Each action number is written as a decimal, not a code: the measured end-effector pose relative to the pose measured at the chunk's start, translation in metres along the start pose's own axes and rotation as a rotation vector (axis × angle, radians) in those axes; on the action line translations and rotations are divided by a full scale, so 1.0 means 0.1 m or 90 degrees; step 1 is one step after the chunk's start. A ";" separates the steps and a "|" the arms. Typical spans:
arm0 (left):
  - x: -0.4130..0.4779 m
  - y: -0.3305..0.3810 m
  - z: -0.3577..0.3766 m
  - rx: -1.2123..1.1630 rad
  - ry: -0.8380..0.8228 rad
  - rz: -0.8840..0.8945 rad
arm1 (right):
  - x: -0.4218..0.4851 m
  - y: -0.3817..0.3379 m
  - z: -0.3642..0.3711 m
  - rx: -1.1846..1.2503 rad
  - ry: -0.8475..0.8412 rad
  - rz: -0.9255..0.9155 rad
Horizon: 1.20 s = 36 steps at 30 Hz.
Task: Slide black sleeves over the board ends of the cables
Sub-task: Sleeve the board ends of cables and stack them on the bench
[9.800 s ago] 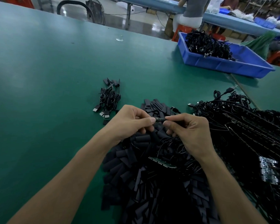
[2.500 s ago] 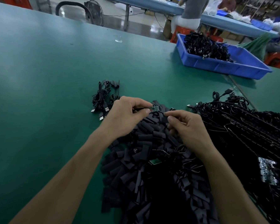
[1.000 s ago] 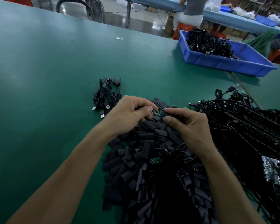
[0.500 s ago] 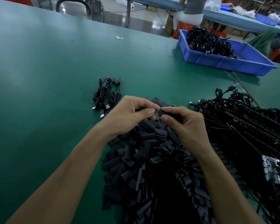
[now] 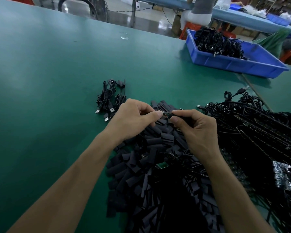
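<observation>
Green surface (image 5: pixel 49 73) runs wide in front of me. Big tangle of black cables (image 5: pixel 259 132) lies on my R, w/ a heap of loose black sleeves (image 5: pixel 149 174) touching it, under my forearms. Blue bin (image 5: pixel 233 63) w/ more cables sits far R. A small cable bundle (image 5: pixel 110 100) lies just L of my hands. My left hand (image 5: pixel 133 120) pinches the board end (image 5: pixel 165 114) betw. thumb & forefinger. My right hand (image 5: pixel 196 130) pinches one sleeve (image 5: pixel 171 116), its mouth at the board, both held just above the heap.
</observation>
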<state>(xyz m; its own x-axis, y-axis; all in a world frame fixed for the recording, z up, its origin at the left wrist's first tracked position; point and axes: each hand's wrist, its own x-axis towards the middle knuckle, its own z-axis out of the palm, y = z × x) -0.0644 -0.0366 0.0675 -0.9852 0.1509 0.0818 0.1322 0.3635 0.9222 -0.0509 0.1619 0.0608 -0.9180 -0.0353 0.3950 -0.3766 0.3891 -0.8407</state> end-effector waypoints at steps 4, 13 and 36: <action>-0.01 0.02 -0.02 -0.050 -0.025 -0.002 | 0.01 -0.01 -0.02 0.034 -0.024 0.010; 0.01 0.00 -0.02 -0.124 -0.068 -0.023 | -0.01 -0.01 0.04 0.093 -0.040 0.014; 0.00 0.04 0.00 -0.124 -0.068 -0.049 | -0.01 -0.03 0.02 0.076 -0.040 0.019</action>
<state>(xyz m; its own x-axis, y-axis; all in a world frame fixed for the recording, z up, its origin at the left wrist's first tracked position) -0.0634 -0.0351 0.0709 -0.9729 0.2300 -0.0234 0.0225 0.1948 0.9806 -0.0492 0.1591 0.0619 -0.9338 -0.0842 0.3477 -0.3570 0.2793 -0.8913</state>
